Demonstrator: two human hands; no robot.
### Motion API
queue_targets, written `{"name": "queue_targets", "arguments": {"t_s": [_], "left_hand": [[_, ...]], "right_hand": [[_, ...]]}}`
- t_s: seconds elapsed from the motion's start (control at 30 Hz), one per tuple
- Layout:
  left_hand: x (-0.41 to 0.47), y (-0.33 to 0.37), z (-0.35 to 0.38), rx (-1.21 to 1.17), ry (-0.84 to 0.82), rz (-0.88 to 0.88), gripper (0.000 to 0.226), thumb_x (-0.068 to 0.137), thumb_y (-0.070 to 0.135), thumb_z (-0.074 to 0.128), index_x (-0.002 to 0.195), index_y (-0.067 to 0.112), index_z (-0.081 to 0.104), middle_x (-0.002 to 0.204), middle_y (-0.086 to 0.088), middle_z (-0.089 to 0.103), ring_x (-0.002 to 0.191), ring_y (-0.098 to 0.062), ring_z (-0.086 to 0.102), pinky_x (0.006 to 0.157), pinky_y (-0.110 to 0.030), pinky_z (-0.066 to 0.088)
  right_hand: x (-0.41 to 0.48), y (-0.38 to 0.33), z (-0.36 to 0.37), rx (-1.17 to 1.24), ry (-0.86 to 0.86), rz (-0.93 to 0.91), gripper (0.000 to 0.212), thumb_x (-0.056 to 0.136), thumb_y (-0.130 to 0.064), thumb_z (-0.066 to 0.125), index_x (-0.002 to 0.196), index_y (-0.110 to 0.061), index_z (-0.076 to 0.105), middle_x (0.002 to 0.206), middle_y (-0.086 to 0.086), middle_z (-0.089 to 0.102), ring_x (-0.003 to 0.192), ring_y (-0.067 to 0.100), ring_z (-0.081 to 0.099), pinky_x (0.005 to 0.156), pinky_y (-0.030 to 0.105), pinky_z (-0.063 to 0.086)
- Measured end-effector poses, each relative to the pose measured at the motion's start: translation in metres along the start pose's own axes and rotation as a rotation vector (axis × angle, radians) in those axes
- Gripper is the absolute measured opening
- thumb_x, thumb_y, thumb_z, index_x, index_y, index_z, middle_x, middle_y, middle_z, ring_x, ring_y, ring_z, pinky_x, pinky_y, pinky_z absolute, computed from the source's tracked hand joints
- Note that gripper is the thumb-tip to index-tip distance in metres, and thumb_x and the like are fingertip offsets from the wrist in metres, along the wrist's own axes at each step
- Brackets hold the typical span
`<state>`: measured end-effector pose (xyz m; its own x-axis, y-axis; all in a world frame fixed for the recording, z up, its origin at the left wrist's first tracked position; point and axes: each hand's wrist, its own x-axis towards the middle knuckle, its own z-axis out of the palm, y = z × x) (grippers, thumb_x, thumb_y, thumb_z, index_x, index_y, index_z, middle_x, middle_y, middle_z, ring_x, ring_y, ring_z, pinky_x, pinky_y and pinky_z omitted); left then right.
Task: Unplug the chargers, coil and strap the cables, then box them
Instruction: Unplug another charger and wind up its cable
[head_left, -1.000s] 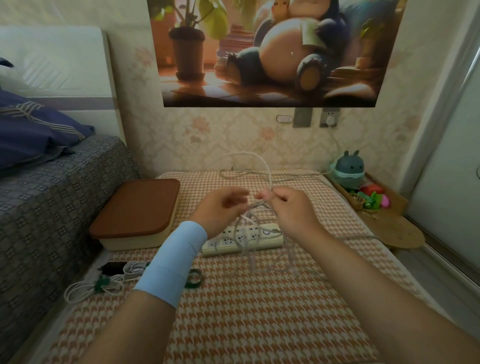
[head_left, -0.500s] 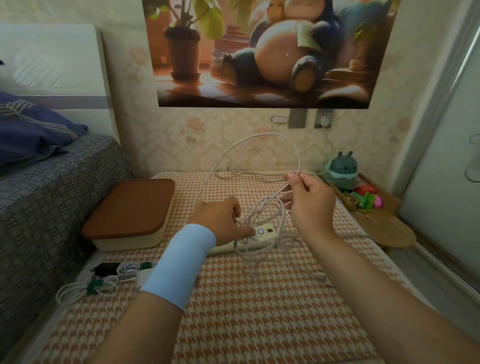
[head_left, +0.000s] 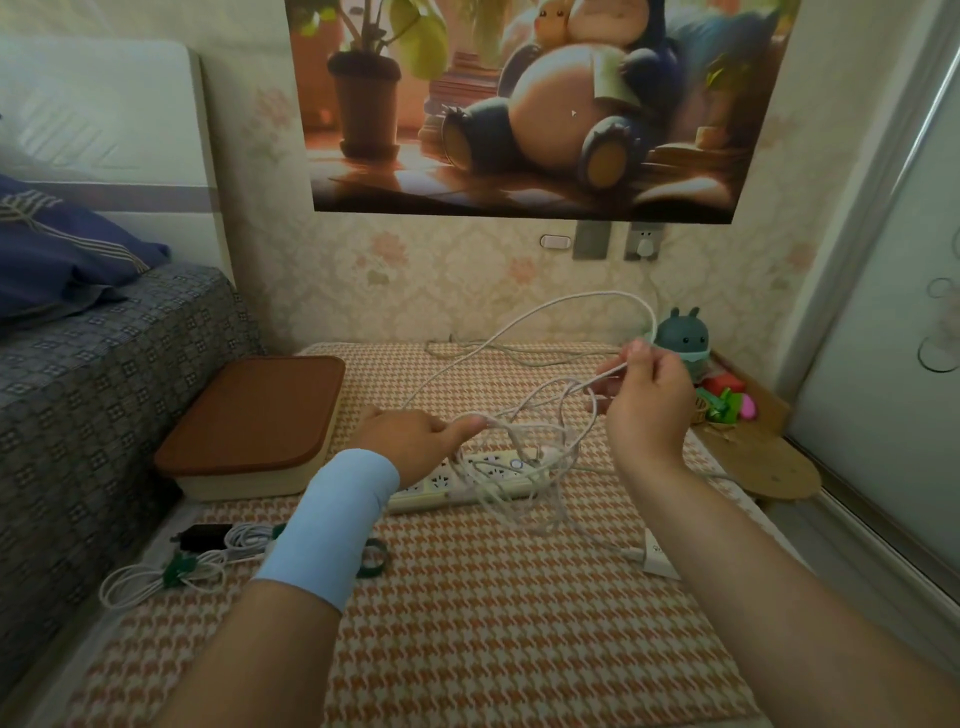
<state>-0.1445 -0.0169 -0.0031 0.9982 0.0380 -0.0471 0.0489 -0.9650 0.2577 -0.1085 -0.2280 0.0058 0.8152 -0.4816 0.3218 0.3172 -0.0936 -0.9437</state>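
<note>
My right hand (head_left: 644, 410) has swung out toward 2 o'clock, pinching the white charger cable (head_left: 519, 427). My left hand (head_left: 415, 441) pinches the gathered loops over the power strip (head_left: 457, 480). I judge another turn is forming, with strapping yet to come.

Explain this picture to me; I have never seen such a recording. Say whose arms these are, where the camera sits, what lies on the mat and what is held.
No machine here: a person wears one wide-angle camera on the head, so you look down along their own arms. The left hand and the right hand each pinch a loose, tangled white cable in their fingers, above a white power strip. On and beside the checked mat also lie a box with a brown lid, a coiled cable bound by a green strap, a black charger and, by the right forearm, a white charger.
</note>
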Motion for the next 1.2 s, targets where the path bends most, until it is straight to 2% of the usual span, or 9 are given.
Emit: {"name": "queue_targets", "arguments": {"t_s": [0.07, 0.17, 0.3, 0.43, 0.57, 0.67, 0.8, 0.93, 1.2], "left_hand": [[-0.006, 0.003, -0.003, -0.058, 0.003, 0.012, 0.064, 0.095, 0.07, 0.016, 0.127, 0.038, 0.062, 0.124, -0.002, 0.068, 0.124, -0.023, 0.052, 0.118, -0.044, 0.016], [-0.008, 0.021, -0.006, -0.296, 0.16, 0.177, 0.043, 0.1, 0.056, 0.037, 0.134, 0.039, 0.056, 0.129, 0.009, 0.065, 0.13, -0.013, 0.045, 0.12, -0.035, 0.01], [-0.003, 0.04, 0.007, -0.521, 0.133, 0.272, 0.038, 0.092, 0.03, 0.067, 0.128, 0.034, 0.061, 0.092, 0.013, 0.072, 0.086, -0.006, 0.068, 0.085, -0.027, 0.051], [0.001, 0.033, 0.016, -0.899, 0.052, 0.249, 0.033, 0.098, 0.01, 0.055, 0.125, 0.026, 0.064, 0.083, 0.002, 0.073, 0.051, -0.015, 0.061, 0.071, -0.04, 0.061], [0.008, 0.022, 0.019, -1.214, 0.084, -0.003, 0.036, 0.102, -0.001, 0.032, 0.116, 0.011, 0.064, 0.08, -0.012, 0.067, 0.052, -0.025, 0.064, 0.063, -0.042, 0.061], [0.02, 0.0, 0.027, -1.061, 0.078, -0.24, 0.049, 0.097, -0.01, 0.031, 0.124, 0.013, 0.064, 0.095, -0.019, 0.068, 0.063, -0.031, 0.064, 0.061, -0.039, 0.06], [0.018, -0.004, 0.019, -0.144, -0.089, -0.181, 0.062, 0.092, -0.008, 0.044, 0.147, 0.02, 0.045, 0.147, -0.01, 0.049, 0.121, -0.032, 0.057, 0.095, -0.036, 0.052], [0.003, 0.026, 0.003, -0.225, -0.065, 0.186, 0.072, 0.097, 0.019, 0.056, 0.157, 0.021, 0.017, 0.164, 0.002, 0.013, 0.15, -0.019, 0.016, 0.119, -0.035, 0.022], [0.006, 0.041, 0.029, -0.464, 0.015, 0.382, 0.015, 0.094, 0.028, 0.062, 0.104, 0.029, 0.074, 0.104, 0.012, 0.071, 0.098, -0.006, 0.064, 0.097, -0.035, 0.051]], "right_hand": [[-0.005, 0.003, -0.001, -0.021, -0.121, -0.021, 0.028, 0.108, -0.032, 0.044, 0.089, -0.018, 0.06, 0.08, 0.003, 0.071, 0.062, 0.016, 0.072, 0.059, 0.041, 0.062], [-0.013, 0.003, 0.002, -0.044, -0.299, -0.084, 0.025, 0.107, -0.028, 0.046, 0.09, -0.016, 0.06, 0.08, 0.005, 0.071, 0.065, 0.019, 0.073, 0.058, 0.038, 0.062], [-0.023, 0.0, 0.01, 0.027, -0.366, -0.139, 0.024, 0.107, -0.023, 0.047, 0.089, -0.015, 0.062, 0.074, 0.005, 0.072, 0.069, 0.02, 0.073, 0.063, 0.03, 0.061], [-0.019, -0.001, 0.011, 0.128, -0.315, -0.036, 0.025, 0.108, -0.022, 0.043, 0.093, -0.011, 0.06, 0.074, 0.006, 0.07, 0.067, 0.023, 0.074, 0.062, 0.033, 0.062], [-0.008, -0.003, 0.005, 0.191, -0.142, 0.017, 0.029, 0.11, -0.026, 0.038, 0.094, -0.012, 0.057, 0.061, -0.002, 0.063, 0.053, 0.02, 0.067, 0.058, 0.04, 0.06], [0.004, -0.006, -0.003, 0.243, -0.005, -0.002, 0.03, 0.11, -0.029, 0.036, 0.093, -0.015, 0.057, 0.052, -0.006, 0.056, 0.045, 0.018, 0.058, 0.059, 0.046, 0.058], [0.008, -0.006, -0.008, 0.156, 0.032, -0.094, 0.031, 0.108, -0.032, 0.043, 0.088, -0.017, 0.062, 0.06, -0.007, 0.057, 0.051, 0.008, 0.054, 0.059, 0.034, 0.048], [0.001, -0.006, -0.004, 0.127, -0.22, -0.073, 0.03, 0.106, -0.029, 0.05, 0.083, -0.018, 0.066, 0.063, -0.004, 0.06, 0.047, 0.008, 0.049, 0.047, 0.021, 0.04], [0.003, -0.009, 0.001, 0.455, -0.342, 0.112, 0.025, 0.109, -0.027, 0.044, 0.096, -0.011, 0.058, 0.068, 0.002, 0.064, 0.05, 0.015, 0.052, 0.044, 0.026, 0.044]]}}
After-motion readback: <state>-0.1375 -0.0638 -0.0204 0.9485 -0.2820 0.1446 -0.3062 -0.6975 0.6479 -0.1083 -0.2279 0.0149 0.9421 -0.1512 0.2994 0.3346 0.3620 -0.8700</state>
